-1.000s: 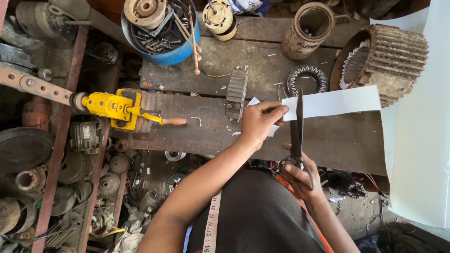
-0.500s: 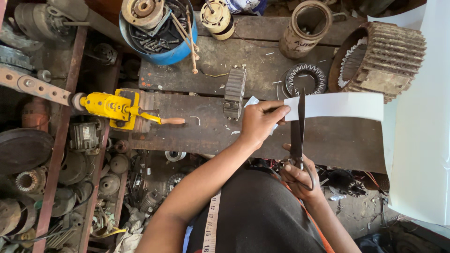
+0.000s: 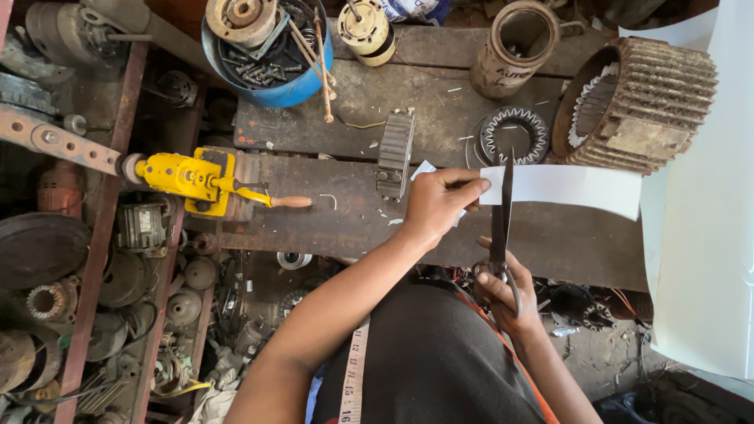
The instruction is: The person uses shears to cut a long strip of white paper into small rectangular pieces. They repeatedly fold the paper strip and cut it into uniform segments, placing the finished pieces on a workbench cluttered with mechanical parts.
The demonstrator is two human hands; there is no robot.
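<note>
- White paper strip (image 3: 573,188) is pinched at its near end by left hand (image 3: 437,206).
- Scissors (image 3: 503,220), gripped by right hand (image 3: 503,292), cross the strip's edge.
- Bare bench (image 3: 565,243) lies beneath.

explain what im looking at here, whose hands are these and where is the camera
The camera sits on a person's head and looks straight down, so both hands are that person's own. The left hand pinches one end of a white paper strip. The right hand works dark scissors, blades closing across the strip. Below is a worn wooden bench. On it lie a yellow hand tool, a blue tub of metal parts, toothed rings and a large ribbed motor core.
</note>
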